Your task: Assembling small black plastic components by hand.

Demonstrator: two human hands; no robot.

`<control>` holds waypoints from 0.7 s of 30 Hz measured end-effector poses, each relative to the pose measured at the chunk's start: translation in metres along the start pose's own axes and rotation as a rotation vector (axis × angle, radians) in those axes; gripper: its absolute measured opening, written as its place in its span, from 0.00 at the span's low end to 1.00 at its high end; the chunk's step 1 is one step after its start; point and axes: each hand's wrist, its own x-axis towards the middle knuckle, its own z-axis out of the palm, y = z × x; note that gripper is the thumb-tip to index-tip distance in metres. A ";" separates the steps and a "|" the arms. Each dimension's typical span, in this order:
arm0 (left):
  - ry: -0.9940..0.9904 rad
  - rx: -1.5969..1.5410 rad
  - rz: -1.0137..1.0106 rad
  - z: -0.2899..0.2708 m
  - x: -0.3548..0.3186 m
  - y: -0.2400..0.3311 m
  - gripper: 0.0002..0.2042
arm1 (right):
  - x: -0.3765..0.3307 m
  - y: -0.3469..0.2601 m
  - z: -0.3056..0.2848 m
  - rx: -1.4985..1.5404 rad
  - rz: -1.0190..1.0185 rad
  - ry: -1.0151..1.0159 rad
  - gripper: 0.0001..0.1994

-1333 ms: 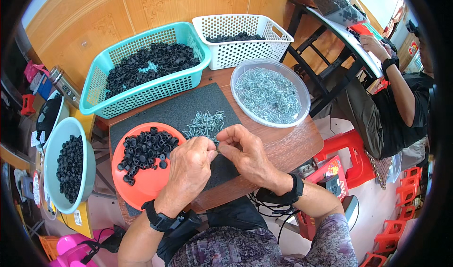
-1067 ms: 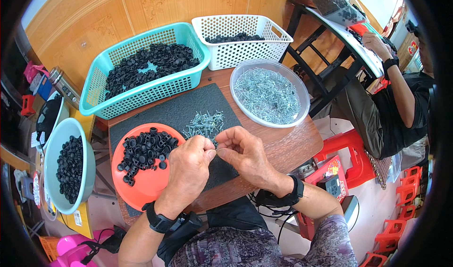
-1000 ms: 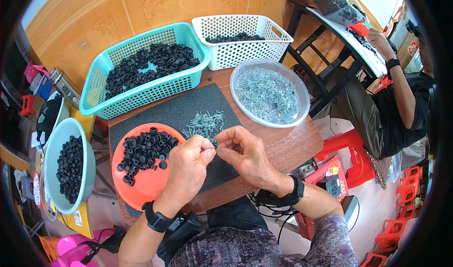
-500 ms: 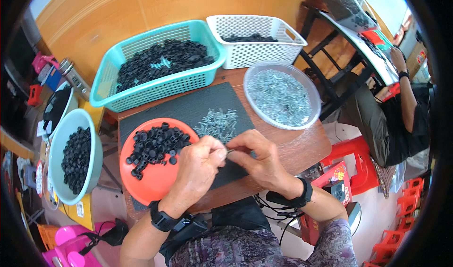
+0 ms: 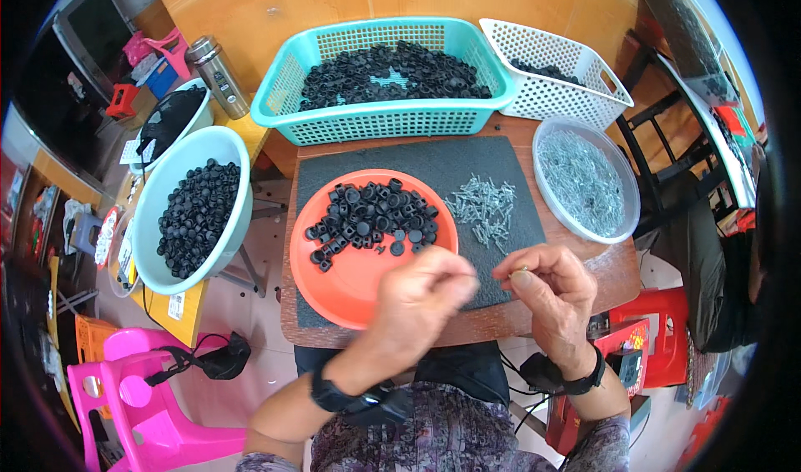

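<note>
Yellowish small piece (image 5: 523,269) pinched between thumb and forefinger at right hand's (image 5: 557,298) 10 o'clock; presumably light, stiff, easily dropped; grip by its sides. Left hand (image 5: 421,298) blurred; finger closure cannot be told. From it, black caps (image 5: 364,228) at 11 o'clock, likely springy, best held by rims; loose screws (image 5: 482,205) at 1 o'clock, probably slick.

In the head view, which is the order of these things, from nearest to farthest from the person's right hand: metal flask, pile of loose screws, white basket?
From the right hand:
1. Pile of loose screws: on the dark mat, ahead and left.
2. White basket: farther ahead, at the back right.
3. Metal flask: far left, toward the back.
</note>
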 end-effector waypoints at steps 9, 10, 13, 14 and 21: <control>0.004 0.838 0.125 -0.072 -0.019 -0.002 0.07 | 0.004 0.015 -0.009 -0.212 0.156 -0.088 0.03; -0.015 0.879 0.153 -0.068 -0.019 -0.002 0.07 | 0.002 0.015 -0.009 -0.213 0.155 -0.087 0.03; -0.006 0.989 0.215 -0.065 -0.012 -0.004 0.07 | 0.002 0.020 -0.011 -0.225 0.133 -0.110 0.03; 0.008 1.006 0.226 -0.066 -0.011 -0.003 0.07 | 0.001 0.021 -0.013 -0.269 0.084 -0.114 0.03; -0.103 1.156 0.264 -0.061 -0.010 -0.004 0.06 | 0.003 0.018 -0.012 -0.262 0.110 -0.082 0.04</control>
